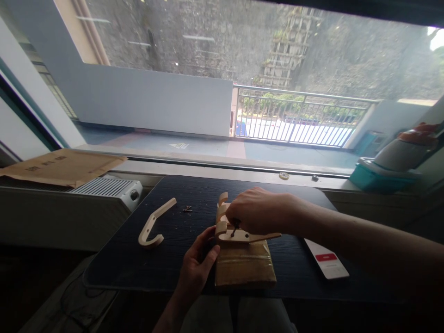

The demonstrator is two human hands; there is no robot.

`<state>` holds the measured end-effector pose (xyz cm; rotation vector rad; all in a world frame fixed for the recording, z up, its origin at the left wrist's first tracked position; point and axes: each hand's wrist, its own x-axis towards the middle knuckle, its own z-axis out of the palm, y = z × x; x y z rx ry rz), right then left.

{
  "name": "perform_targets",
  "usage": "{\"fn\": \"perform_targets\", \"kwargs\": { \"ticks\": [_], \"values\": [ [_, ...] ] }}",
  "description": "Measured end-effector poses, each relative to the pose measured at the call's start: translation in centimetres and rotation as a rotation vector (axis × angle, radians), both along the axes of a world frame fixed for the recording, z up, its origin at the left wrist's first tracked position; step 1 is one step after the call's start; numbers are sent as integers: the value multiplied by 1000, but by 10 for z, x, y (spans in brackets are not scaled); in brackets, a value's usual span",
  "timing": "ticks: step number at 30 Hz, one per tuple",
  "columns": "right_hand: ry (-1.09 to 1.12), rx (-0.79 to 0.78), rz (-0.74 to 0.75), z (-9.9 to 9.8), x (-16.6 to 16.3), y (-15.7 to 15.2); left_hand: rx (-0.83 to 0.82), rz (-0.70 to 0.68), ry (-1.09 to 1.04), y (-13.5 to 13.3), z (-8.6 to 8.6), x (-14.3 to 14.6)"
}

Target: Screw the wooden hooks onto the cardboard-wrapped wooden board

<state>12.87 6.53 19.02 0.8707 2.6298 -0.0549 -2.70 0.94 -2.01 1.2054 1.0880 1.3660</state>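
My right hand (258,210) is closed over a short tool with a dark, thin shaft (235,227), probably a small screwdriver. The shaft's tip meets the face of a pale wooden hook (241,236), by one of its screw holes. Most of the tool is hidden in my fist. That hook and other curved wooden pieces (222,212) behind it form a row on a tape-wrapped cardboard block (244,268). My left hand (199,259) grips the near hook's curved end from the left, with thumb in front and fingers partly hidden behind.
A loose wooden hook (149,226) and a few small screws (188,209) lie left on the dark table (121,259). A phone (326,259) rests at the right. A tape roll (283,175) and a teal box (381,175) sit on the sill, a brown envelope (65,165) on the radiator.
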Motion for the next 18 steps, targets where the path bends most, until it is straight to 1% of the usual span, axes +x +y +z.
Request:
{"fn": "perform_targets", "kwargs": {
  "ticks": [4, 11, 14, 18],
  "values": [
    [8, 5, -2, -3, -3, 1, -9, 0, -21, 0, 0, 1],
    [48, 30, -75, -10, -3, 3, -1, 6, 0, 0, 1, 0],
    [28, 39, -101, -6, -4, 2, -5, -6, -16, -1, 1, 0],
    [16, 11, -74, 2, -5, 0, -19, -11, -45, -1, -1, 1]
  ]
}}
